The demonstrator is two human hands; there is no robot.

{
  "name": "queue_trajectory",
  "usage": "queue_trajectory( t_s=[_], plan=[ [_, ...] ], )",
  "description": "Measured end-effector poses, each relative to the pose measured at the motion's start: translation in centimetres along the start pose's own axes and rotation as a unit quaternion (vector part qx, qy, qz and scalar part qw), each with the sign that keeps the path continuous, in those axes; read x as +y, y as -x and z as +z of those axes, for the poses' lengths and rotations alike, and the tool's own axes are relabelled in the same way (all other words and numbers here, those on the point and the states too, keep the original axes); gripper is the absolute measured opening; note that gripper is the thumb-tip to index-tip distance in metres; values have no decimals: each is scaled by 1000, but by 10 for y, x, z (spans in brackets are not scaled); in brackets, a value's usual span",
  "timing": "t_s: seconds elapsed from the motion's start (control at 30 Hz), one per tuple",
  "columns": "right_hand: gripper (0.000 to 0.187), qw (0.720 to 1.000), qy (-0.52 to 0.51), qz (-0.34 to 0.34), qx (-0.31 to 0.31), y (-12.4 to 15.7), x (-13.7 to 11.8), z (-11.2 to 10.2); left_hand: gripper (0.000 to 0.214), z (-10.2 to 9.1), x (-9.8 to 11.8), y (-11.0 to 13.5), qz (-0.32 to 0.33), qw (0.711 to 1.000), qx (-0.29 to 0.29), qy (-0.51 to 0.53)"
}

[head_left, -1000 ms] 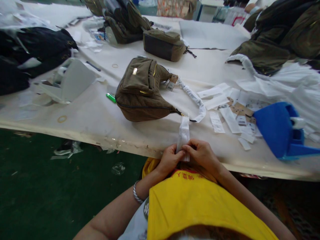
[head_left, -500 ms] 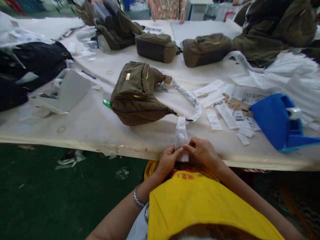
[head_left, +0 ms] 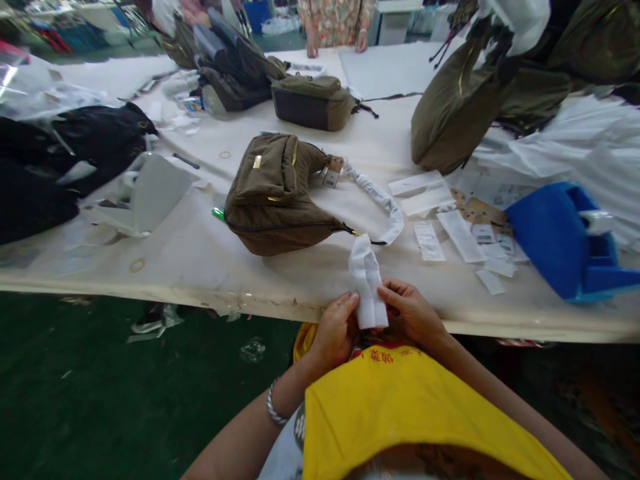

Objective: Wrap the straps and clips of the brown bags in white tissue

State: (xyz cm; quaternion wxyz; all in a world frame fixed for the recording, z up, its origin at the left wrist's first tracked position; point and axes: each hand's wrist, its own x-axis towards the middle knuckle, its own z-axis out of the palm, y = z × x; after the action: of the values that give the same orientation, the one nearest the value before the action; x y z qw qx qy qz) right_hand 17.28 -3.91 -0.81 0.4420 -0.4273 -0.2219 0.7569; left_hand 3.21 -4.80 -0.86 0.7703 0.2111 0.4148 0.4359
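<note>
A strip of white wrapping paper hangs from the strap end of a brown corduroy shoulder bag and reaches over the table's front edge. My left hand is closed at the strip's left side, thumb lying along it. On the other side, my right hand pinches the paper's right edge between thumb and fingers. The bag lies on its side, with a cardboard tag near its top. Its strap curves to the right, wrapped in white. A green-ended object pokes out at the bag's left.
A blue tape dispenser stands at right beside loose paper strips and tags. At left are a grey dispenser and black bags. Olive bags line the back. Across the table stands a person.
The paper strip looks wider and more spread out, with my hands slightly farther apart. At the back right, an olive bag has been raised and tilted upright.
</note>
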Motion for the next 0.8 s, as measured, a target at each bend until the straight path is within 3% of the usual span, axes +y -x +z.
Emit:
queue_trajectory(
  t_s=[0.1,0.23,0.37,0.47,0.6,0.67,0.7,0.73,0.8],
  plan=[
    [24,998,-48,13,-29,0,3,-2,20,2,-1,0,3,999,-31,41],
    [22,994,-89,19,-60,-4,7,0,23,5,-1,-3,-48,988,-55,132],
    [27,989,-92,-9,-115,-5,10,8,29,2,2,-5,-71,992,-51,95],
    [25,992,-27,-24,-121,-5,9,10,33,-2,1,-6,-74,995,-34,55],
    [21,989,114,-52,-78,-4,-5,2,33,-9,2,-7,-67,996,-46,23],
    [21,985,160,-62,-28,-3,-18,-6,36,-16,12,-5,-35,994,-31,-95],
    [23,985,161,-61,7,-4,-25,-10,37,-20,20,-3,-10,979,-15,-201],
    [25,987,145,-56,45,-4,-32,-14,39,-23,29,0,21,946,3,-322],
    [27,991,76,-38,106,-6,-44,-20,38,-28,51,5,98,831,39,-546]
  ],
)
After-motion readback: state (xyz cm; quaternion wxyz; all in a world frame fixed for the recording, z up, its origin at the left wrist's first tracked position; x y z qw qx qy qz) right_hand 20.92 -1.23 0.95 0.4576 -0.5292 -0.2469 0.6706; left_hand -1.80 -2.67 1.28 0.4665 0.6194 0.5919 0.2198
